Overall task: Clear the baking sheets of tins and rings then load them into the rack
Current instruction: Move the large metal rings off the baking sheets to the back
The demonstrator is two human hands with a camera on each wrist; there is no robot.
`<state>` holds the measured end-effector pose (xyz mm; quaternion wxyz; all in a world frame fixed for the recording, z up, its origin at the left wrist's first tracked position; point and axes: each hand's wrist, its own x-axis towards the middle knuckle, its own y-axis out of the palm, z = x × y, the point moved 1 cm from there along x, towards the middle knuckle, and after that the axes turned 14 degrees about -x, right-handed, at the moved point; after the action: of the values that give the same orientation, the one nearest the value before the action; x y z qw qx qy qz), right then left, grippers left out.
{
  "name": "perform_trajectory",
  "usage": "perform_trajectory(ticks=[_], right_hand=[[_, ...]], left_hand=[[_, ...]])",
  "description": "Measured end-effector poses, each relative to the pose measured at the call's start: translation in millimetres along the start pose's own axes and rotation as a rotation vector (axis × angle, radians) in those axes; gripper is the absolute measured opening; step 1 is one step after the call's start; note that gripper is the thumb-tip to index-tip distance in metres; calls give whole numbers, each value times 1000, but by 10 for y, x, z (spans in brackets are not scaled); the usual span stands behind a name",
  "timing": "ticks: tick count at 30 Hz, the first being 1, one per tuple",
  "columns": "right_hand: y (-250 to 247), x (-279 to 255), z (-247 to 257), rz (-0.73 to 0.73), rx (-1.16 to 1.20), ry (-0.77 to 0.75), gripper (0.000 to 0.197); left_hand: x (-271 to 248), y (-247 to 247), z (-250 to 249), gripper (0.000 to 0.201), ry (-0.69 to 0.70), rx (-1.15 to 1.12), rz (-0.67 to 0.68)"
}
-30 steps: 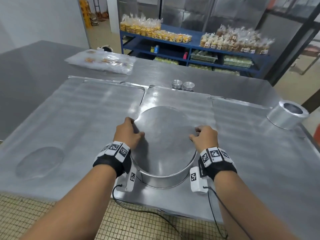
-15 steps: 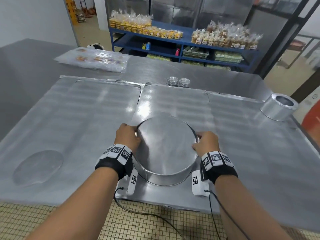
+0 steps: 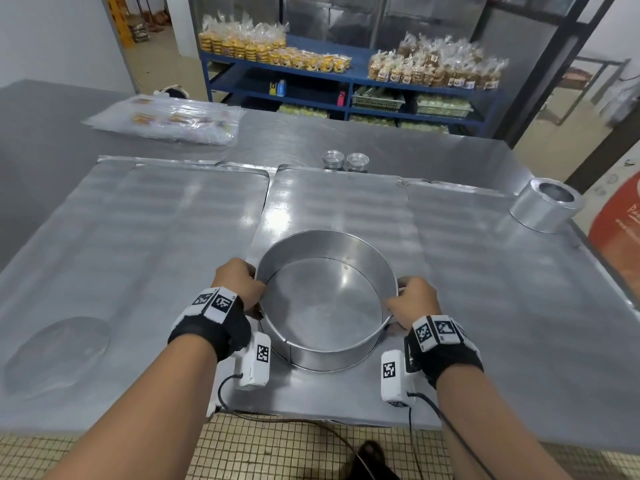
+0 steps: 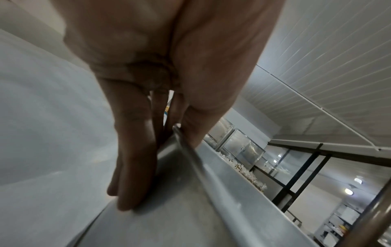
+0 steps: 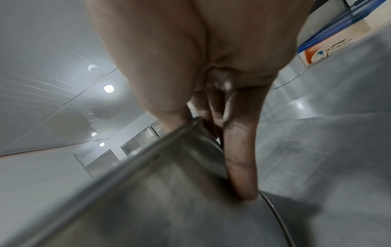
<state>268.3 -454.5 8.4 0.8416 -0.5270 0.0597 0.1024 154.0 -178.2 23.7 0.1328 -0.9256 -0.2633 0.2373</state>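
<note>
A large round metal cake ring (image 3: 325, 351) stands on the near end of the middle baking sheet (image 3: 339, 202), its wall rising above a flat round base inside it. My left hand (image 3: 242, 282) pinches the ring's left rim, and my right hand (image 3: 412, 299) pinches the right rim. In the left wrist view the fingers (image 4: 135, 167) lie down the outer wall of the ring (image 4: 190, 158), with the thumb over the rim. The right wrist view shows the same hold on the ring (image 5: 169, 167), fingers (image 5: 239, 158) outside.
A left baking sheet (image 3: 138, 237) carries a flat metal disc (image 3: 59, 351). On the right baking sheet (image 3: 485, 271) stands a tall small tin (image 3: 543, 209). Two small tins (image 3: 333, 158) sit behind the sheets, with a plastic packet (image 3: 166, 123) far left. Blue shelves (image 3: 346, 81) stand beyond.
Earlier only a flat round top showed, level with the rim. Now the ring's wall stands well above that flat surface, raised between both hands, which stay on its sides.
</note>
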Motion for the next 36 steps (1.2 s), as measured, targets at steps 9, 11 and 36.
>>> perform_trajectory(ticks=[9,11,36], right_hand=[[-212,422,-66,-56,371,32,14],[-259,569,-50,10,496,84,21],[-1085,3242,-81,-67,1224,235,34]], left_hand=[[437,289,-489,18,96,-162,-98],[569,415,-656,20,116,-220,-110],[2467,2651,-2305,6,98,-677,-5]])
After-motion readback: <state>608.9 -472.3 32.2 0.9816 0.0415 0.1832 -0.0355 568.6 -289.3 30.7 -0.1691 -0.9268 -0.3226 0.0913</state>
